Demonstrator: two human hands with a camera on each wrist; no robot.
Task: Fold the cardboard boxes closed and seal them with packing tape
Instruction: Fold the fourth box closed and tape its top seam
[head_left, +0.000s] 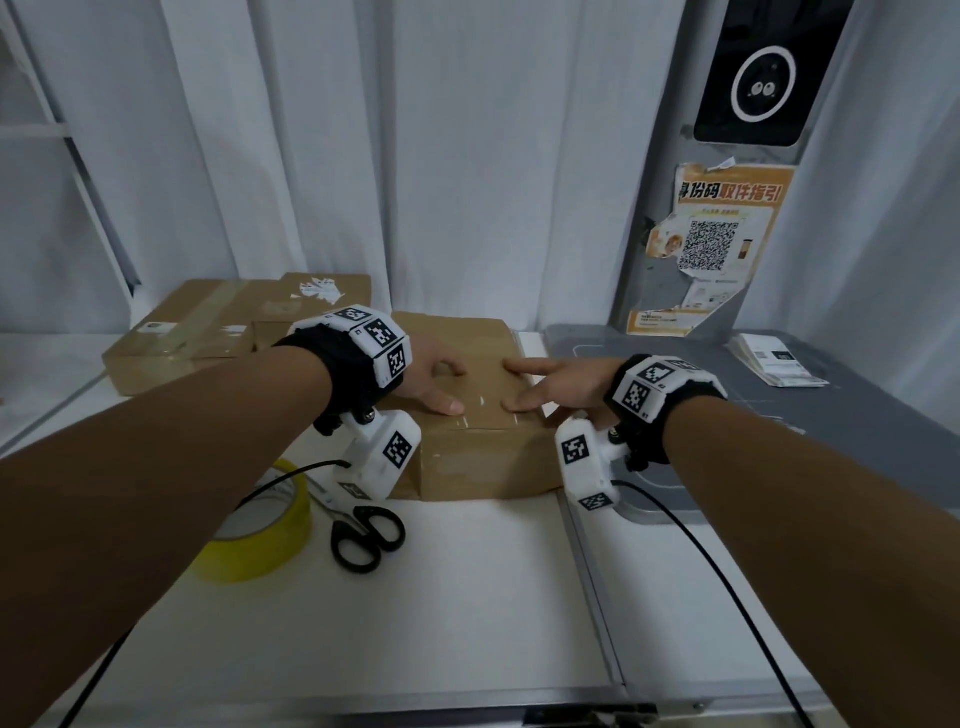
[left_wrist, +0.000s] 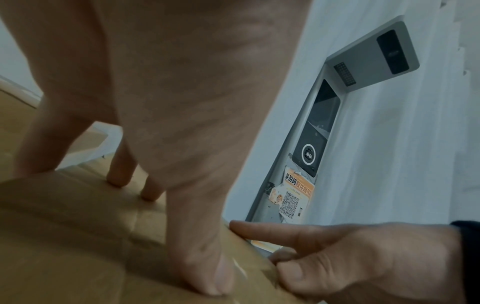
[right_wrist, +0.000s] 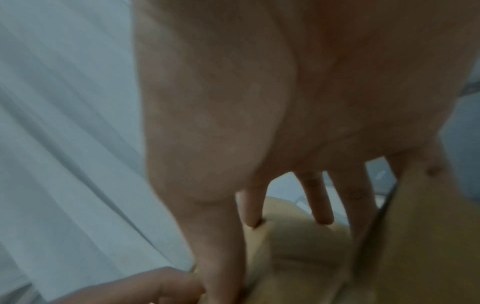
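bare white surface (head_left: 467, 597) nearest you; tape roll (head_left: 265, 525), scissors (head_left: 363, 535) left of it. beyond, cardboard box (head_left: 483, 457), flaps down. your left hand (head_left: 431, 374), right hand (head_left: 561, 387) flat on top, fingers spread, gripping nothing. sealed boxes (head_left: 208, 327) far left.

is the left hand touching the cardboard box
Touching: the left wrist view shows the left hand with its thumb and fingertips pressed on top of the cardboard box.

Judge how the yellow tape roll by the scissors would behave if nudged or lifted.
The tape roll lies flat on the table, so a nudge would probably slide it, not roll it. Its open ring shape looks light and easy to hook. The left forearm hides part of it.
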